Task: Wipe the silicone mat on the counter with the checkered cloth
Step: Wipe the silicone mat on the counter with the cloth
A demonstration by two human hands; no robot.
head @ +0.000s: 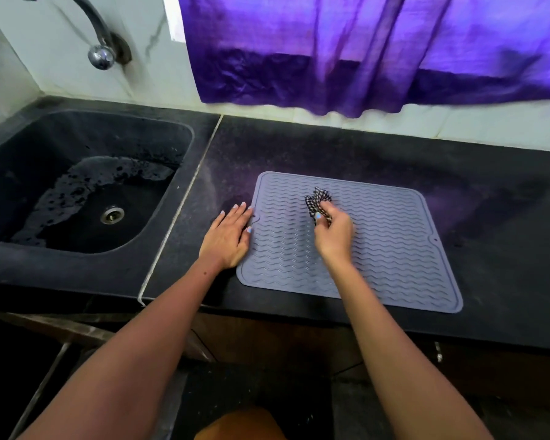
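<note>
Right hand (334,231) gripping checkered cloth (318,201) mid-mat (394,255), left hand (227,239) flat at edge

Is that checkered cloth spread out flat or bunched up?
Bunched up: the checkered cloth sticks out crumpled from the right hand gripping it.

Matt ribbed silicone mat (378,249), speckled stone counter (489,198)

Black sink (19,249) — wet, wall tap (100,55), purple curtain (362,52)
</note>
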